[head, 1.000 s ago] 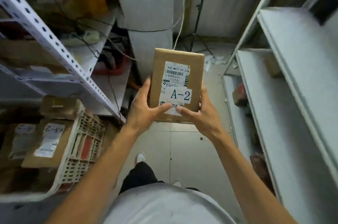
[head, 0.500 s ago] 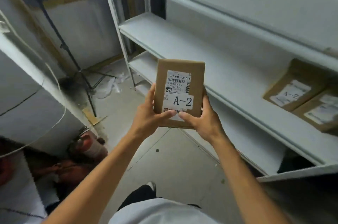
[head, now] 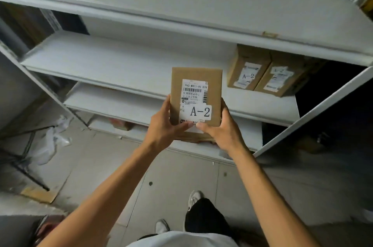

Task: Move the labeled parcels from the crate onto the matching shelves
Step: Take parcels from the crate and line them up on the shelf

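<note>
Swung further round since a moment ago: white metal shelving unit (head: 125,65) now square in front instead of off to the right, crate gone from view. Small flat brown cardboard parcel (head: 196,97) with a white shipping label and a bold "A-2" sticker held up, in the air, just short of the middle shelf's front edge. Two more brown cardboard parcels marked A-2 (head: 262,74) already lying side by side on that same shelf, to the right, well apart from the held one. Probably the matching shelf, then, with only the reach and set-down left for this parcel.

Left hand (head: 164,128) curled round the parcel's lower left edge, thumb pressed on the face near the bottom. Right hand (head: 222,130) gripping the lower right edge likewise, thumb tip almost meeting the other. Both hands narrow, clasping the parcel between them, label facing up and readable.
</note>
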`<state>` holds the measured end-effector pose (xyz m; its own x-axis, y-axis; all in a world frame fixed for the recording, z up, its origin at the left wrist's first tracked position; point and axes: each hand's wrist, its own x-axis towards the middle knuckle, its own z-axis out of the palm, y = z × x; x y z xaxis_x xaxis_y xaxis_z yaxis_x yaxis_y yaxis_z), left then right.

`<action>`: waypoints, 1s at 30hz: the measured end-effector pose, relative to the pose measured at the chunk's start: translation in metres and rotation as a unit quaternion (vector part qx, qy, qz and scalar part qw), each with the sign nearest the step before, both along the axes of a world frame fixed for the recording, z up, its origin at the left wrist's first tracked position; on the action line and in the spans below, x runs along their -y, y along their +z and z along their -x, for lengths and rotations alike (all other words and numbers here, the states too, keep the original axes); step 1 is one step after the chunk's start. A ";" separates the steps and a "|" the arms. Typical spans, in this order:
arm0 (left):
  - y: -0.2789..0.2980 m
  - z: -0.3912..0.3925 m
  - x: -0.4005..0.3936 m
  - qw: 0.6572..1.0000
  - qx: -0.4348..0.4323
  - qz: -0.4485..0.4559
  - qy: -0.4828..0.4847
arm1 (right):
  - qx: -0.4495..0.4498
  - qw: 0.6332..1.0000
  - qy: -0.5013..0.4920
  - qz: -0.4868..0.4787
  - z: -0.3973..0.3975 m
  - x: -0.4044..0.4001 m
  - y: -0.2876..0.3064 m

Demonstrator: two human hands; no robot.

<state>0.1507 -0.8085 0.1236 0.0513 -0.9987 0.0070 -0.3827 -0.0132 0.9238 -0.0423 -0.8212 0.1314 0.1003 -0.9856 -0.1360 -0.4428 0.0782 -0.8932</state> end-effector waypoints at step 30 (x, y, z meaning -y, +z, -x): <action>-0.117 0.057 0.274 0.998 0.037 -0.036 -0.042 | 0.037 0.995 -0.093 -0.023 0.051 0.259 -0.129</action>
